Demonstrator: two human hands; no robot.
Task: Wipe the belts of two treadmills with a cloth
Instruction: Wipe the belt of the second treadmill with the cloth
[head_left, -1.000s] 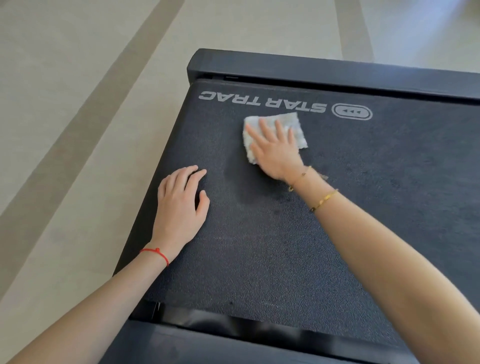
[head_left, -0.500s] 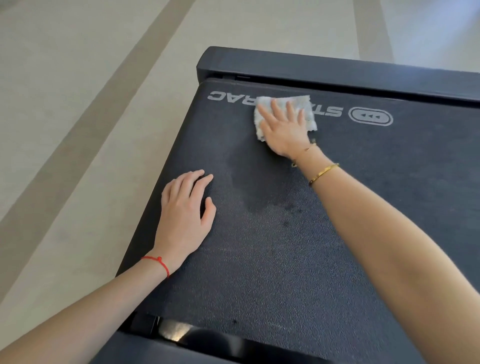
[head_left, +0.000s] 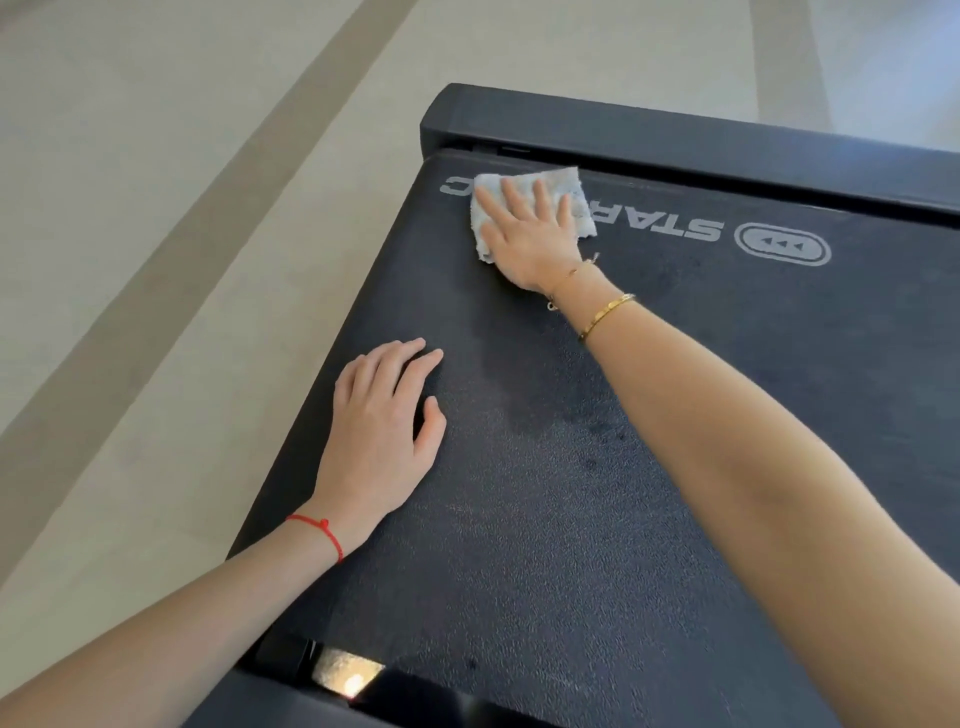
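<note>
The right hand (head_left: 530, 234) lies flat with fingers spread, pressing a small white folded cloth (head_left: 571, 200) onto the black textured treadmill belt (head_left: 571, 519), over its printed grey lettering (head_left: 670, 224). Nearer the body, the left hand (head_left: 382, 431) rests empty, palm down on the belt.

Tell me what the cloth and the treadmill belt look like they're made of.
The cloth under the right hand looks like soft woven or terry fabric, pale and nubby, with a limp, frayed edge. The belt looks like black rubber or PVC with a matte, pebbled finish; a darker damp-looking streak shows where it seems wiped.
</note>
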